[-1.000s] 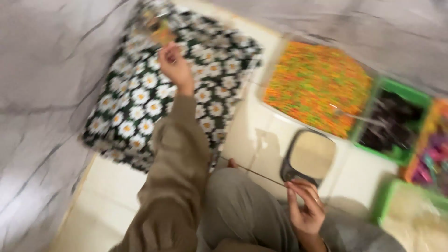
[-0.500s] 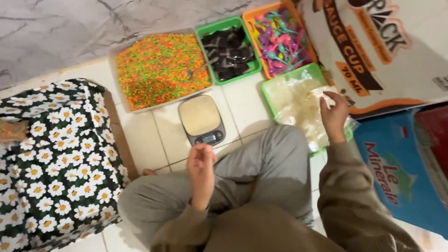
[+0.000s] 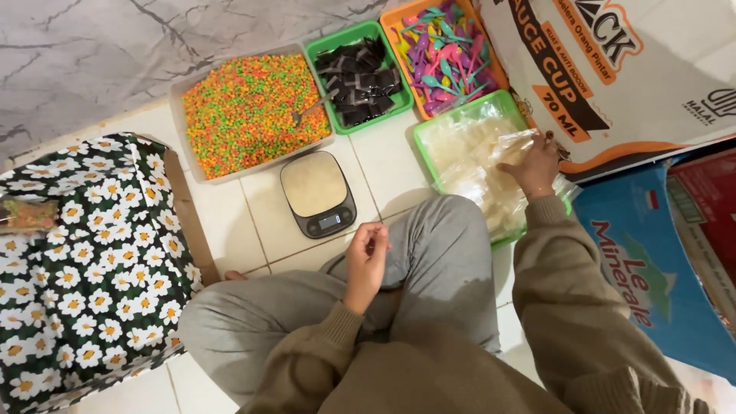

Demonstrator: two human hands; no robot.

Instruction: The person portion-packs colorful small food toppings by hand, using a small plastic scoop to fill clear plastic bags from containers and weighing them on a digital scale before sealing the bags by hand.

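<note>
The right hand (image 3: 534, 165) reaches forward and to the right into a green tray (image 3: 426, 138) heaped with small clear plastic bags (image 3: 471, 165); its fingers are curled down into the pile and touch the crinkled film, though whether they have closed on one bag cannot be told. The tray's long axis runs away from the person, slightly tilted to the left at its far end, and it lies on the white tiled floor (image 3: 268, 222) just beside the person's right knee. The right forearm, in an olive-brown sleeve, is stretched out and rises from the lower right. The left hand (image 3: 366, 257) rests above the left knee of the crossed grey-trousered legs, palm turned inward, fingers loosely bent with the tips nearly together and nothing visible between them. Just ahead of it stands a small digital kitchen scale (image 3: 317, 192).
</note>
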